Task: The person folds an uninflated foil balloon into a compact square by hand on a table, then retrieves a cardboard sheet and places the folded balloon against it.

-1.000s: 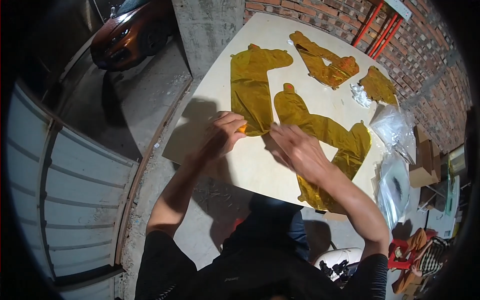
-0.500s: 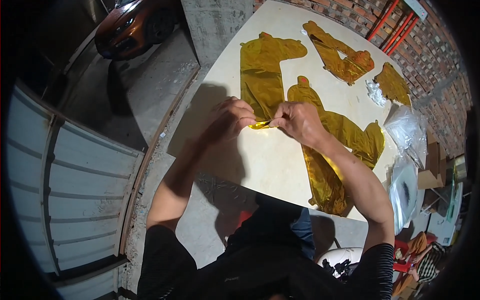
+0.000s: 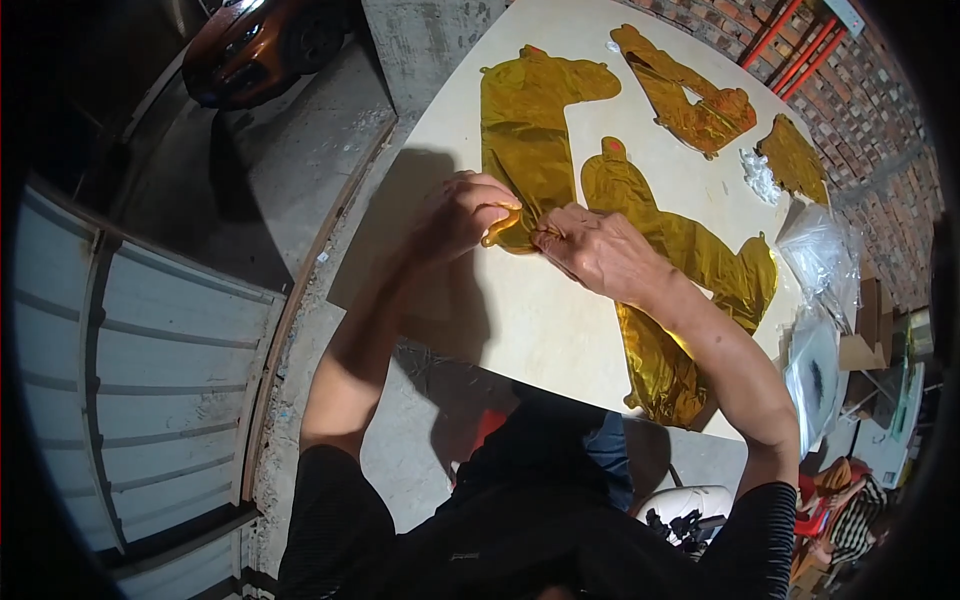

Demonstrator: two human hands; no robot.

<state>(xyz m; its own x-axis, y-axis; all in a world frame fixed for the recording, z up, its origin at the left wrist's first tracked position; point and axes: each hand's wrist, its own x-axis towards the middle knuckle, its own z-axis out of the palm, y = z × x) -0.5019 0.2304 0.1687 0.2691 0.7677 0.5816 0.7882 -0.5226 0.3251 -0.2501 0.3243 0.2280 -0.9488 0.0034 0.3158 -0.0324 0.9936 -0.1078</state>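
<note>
Head view: foil [image 3: 525, 125], gold and roughly L-shaped, lies on the table [image 3: 540, 335] directly ahead of both hands, long axis running away from the person, near end at the fingers, far end bending off to the right. Left hand [image 3: 465, 215] is at the near-left corner, fingers curled, thumb and finger pinching a rolled-up bit of the edge. Right hand [image 3: 595, 250] is at the near-right corner, fingertips bunched, pinching the edge. Neither hand is nearer; both touch the foil, a short stretch of its near edge between them, creases fanning out from the grip. Second foil [image 3: 665, 235], also gold, lies just right of the first, partly hidden under the right hand and forearm, so that hand is the closer one to it. Third foil [image 3: 685, 90] is well apart, far right; crumpled foil [image 3: 793, 160] sits past it near the brick wall, white scraps [image 3: 760, 177] just beside. Containers: clear bags [image 3: 815, 245] along the table's right side, plastic sleeves [image 3: 812, 370] nearer the person, contents not clear; cardboard box [image 3: 868, 325] beyond them, open, inside too dark to tell.
</note>
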